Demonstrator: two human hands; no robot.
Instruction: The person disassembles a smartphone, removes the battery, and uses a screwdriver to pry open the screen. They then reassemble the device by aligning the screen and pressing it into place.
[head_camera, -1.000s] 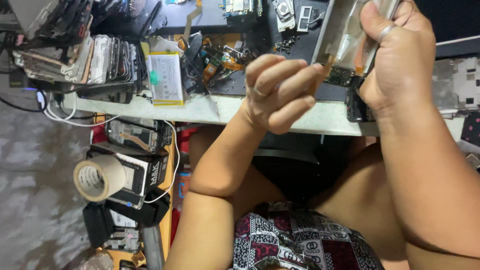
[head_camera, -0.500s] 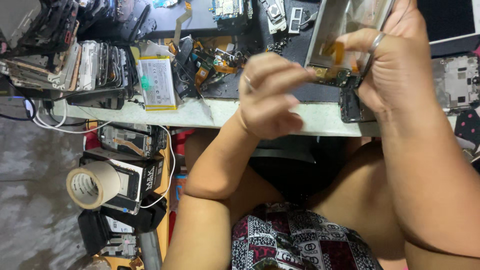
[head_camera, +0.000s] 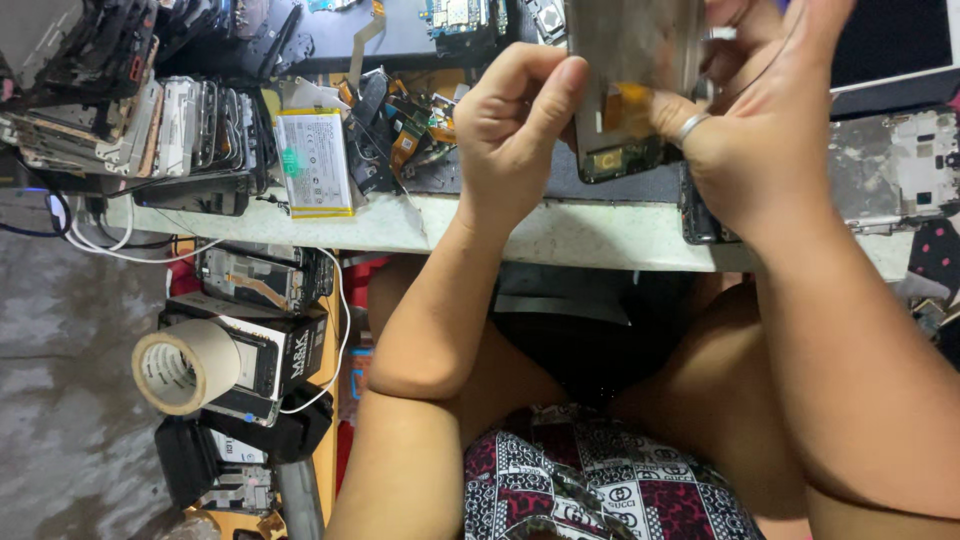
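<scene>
Phone display assy (head_camera: 632, 90), back side up w/ orange flex tab and dark connector strip at its lower edge, is held above the bench edge (head_camera: 600, 235), upper centre of view. Change vs 1 s ago: panel sat further right and was gripped mostly by right hand; it now sits more central, and left hand (head_camera: 515, 125), which was curled short of the panel, has closed in so thumb and forefinger pinch at the left edge by the orange tab. Judgement: work has moved from holding to fine handling of the flex/edge area. Right hand (head_camera: 765, 140), ring on one finger, is wrapped round the panel's right side and lower corner, fingers partly spread at top; firm hold. Left hand otherwise fisted, nothing else in it. Labels/packages: white rectangular battery cell (head_camera: 313, 163) w/ green mark and printed block lies flat on bench left of hands; black box (head_camera: 290, 355) w/ white lettering under the bench at left; tan tape roll (head_camera: 185, 365) just beside the box, touching it; stacked phone frames (head_camera: 110, 110) far left
</scene>
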